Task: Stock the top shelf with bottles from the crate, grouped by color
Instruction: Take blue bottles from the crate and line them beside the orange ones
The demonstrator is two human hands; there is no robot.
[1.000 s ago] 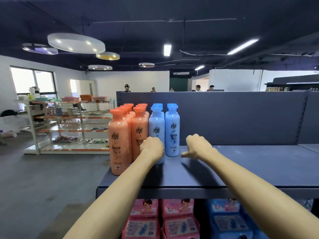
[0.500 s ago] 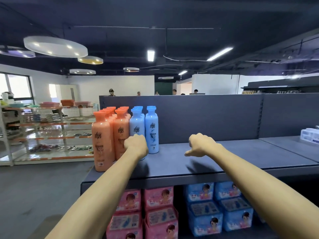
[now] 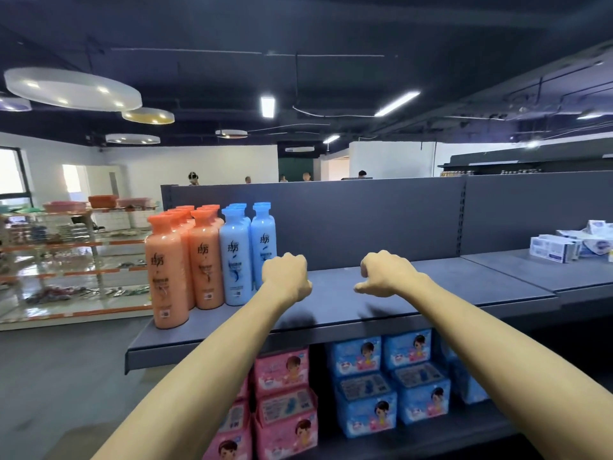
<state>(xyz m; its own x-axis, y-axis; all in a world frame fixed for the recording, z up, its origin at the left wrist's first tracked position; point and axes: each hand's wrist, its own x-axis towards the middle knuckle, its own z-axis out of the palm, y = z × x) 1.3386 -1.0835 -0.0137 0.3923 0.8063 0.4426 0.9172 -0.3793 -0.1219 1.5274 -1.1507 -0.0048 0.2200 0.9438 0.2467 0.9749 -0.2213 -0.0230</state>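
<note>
Left hand (image 3: 287,277) and right hand (image 3: 386,275): both fisted, holding nothing, above the shelf (image 3: 464,287). Blue bottles (image 3: 234,263) stand just left of the left hand; orange bottles (image 3: 166,270) beyond.

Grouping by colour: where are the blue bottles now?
Head view: the blue bottles stand on the top shelf toward its left end, immediately right of the orange bottles, by the left hand.

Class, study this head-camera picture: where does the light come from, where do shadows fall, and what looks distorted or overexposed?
Head view: strip light and round lamps shine from above; the left hand and right hand cast soft shadows on the shelf; the wide lens enlarges the near forearms; the window is blown out.
</note>
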